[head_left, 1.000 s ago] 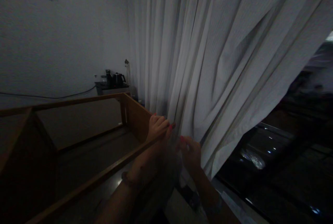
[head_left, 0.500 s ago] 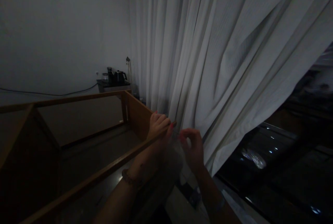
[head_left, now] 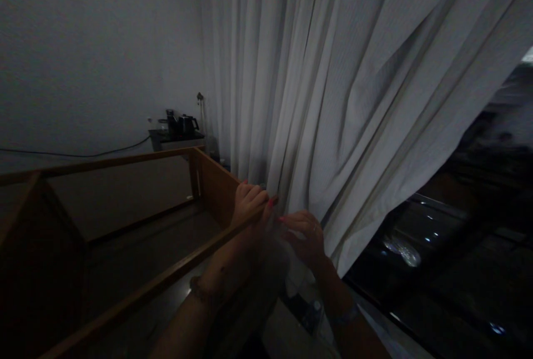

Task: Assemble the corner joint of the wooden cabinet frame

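Wooden frame (head_left: 216,189) open between rails; curtain (head_left: 300,98) blocks beyond right hand (head_left: 309,237).

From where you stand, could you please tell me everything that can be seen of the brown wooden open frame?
The brown wooden open frame looks like a large piece of furniture, with long straight rails, a flat panel at its far end and another, darker panel across it at left. It runs out of view at the left edge. Its near rail slants up to the right, where the bare left hand grips it. The bare right hand is close by; whether it touches is too dim to tell.
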`<state>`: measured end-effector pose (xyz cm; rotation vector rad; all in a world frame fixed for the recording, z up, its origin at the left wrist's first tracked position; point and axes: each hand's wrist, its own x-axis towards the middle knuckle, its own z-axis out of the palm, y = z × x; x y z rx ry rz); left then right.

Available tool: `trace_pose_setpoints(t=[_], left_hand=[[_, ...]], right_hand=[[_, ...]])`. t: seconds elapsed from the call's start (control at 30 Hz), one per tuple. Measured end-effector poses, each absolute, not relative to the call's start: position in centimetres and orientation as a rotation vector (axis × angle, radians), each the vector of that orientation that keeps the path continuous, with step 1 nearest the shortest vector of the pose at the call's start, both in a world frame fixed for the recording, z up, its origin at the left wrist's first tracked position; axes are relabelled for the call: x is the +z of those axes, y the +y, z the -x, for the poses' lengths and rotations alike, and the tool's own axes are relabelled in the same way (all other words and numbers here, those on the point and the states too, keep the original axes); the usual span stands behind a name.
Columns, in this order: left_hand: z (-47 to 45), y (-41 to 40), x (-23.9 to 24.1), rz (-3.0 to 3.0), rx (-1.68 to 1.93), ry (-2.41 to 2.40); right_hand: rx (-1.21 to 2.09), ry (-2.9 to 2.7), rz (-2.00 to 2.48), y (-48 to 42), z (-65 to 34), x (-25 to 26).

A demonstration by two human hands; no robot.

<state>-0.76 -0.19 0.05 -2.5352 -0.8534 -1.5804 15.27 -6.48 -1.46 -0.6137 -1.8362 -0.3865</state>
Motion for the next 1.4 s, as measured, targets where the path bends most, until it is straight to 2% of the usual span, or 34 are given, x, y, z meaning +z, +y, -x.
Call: trace_pose_setpoints(t=[0.27, 0.53, 0.73, 0.87, 1.13, 1.4], left_hand=[[0.5, -0.7, 0.5, 2.519, -1.619, -0.859], [0.6, -1.2, 0.9, 2.550, -1.592, -0.919], [0.7, -1.1, 0.8, 2.544, -1.618, -0.907], [0.8, -1.4, 1.0, 2.565, -1.587, -0.928], [0.7, -1.1, 0.8, 2.562, -1.572, -0.930], [0.8, -1.4, 1.1, 2.567, -1.579, -0.931]], right_hand=[[-0.415, -1.482, 0.695, -5.8, -12.6, -2.5], [0.107, -1.211, 0.987, -7.6, -11.1, -1.1], [0.244, -1.359, 1.001, -7.8, -12.4, -0.4], [0.070, -1.459, 1.008, -7.4, -13.4, -0.3], [-0.580, -1.631, 0.768, -6.8, -15.1, -1.8], [-0.855, -1.708, 0.836, -7.1, -16.8, -1.7]])
